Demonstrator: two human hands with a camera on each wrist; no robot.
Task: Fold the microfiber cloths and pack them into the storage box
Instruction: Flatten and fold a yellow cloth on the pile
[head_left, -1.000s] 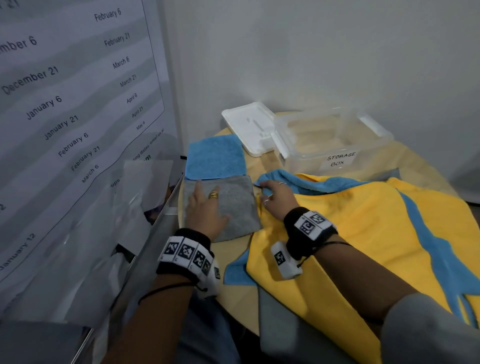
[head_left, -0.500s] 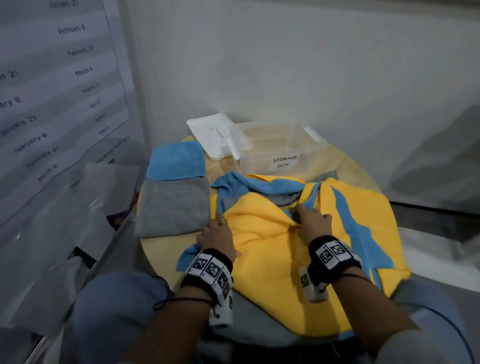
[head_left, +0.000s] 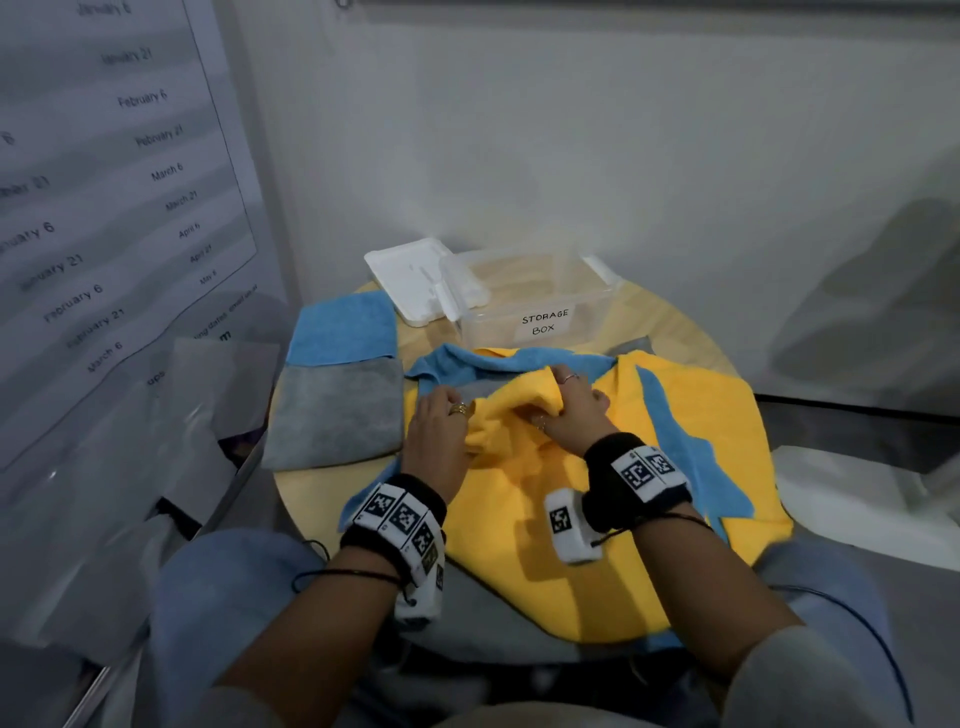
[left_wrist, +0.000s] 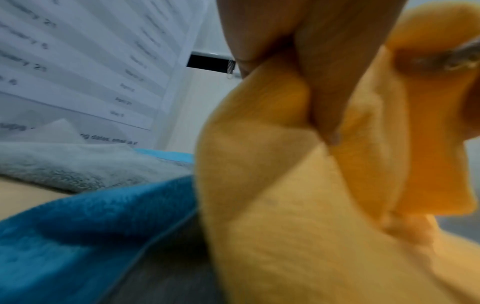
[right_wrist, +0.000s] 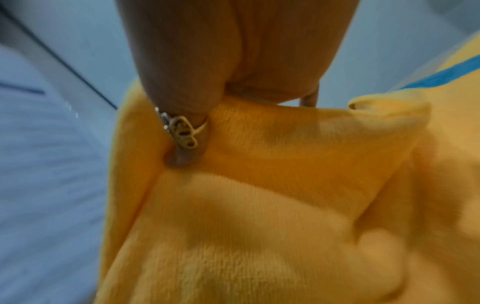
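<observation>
- Yellow cloth: top of a loose pile on the round table, spread toward the person, its near edge hanging off the front; far part bunched up between both hands.
- Left hand: fingers curled, pinching a fold of the yellow cloth; the left wrist view shows the fabric gripped between the fingers.
- Right hand: closed on the same bunched part, fabric gathered in the fist; a ring shows on one finger.
- Step in hand, as judged: picking the next cloth out of the pile, ahead of folding it.
- Next move, as judged: lift it free of the cloths beneath, find two corners, lay it flat with edges matched.
- Blue cloth and grey cloth: unfolded, lying under the yellow one; likely to drag along with it.
- Folded blue cloth and folded grey cloth: on the table's left side, touching edge to edge, not yet packed.
- Storage box: clear, labelled, open, at the table's far edge; no cloth seen inside.
- Lid: white, lying just left of the box.
- Poster: dated list on the left wall, clear of the work.
</observation>
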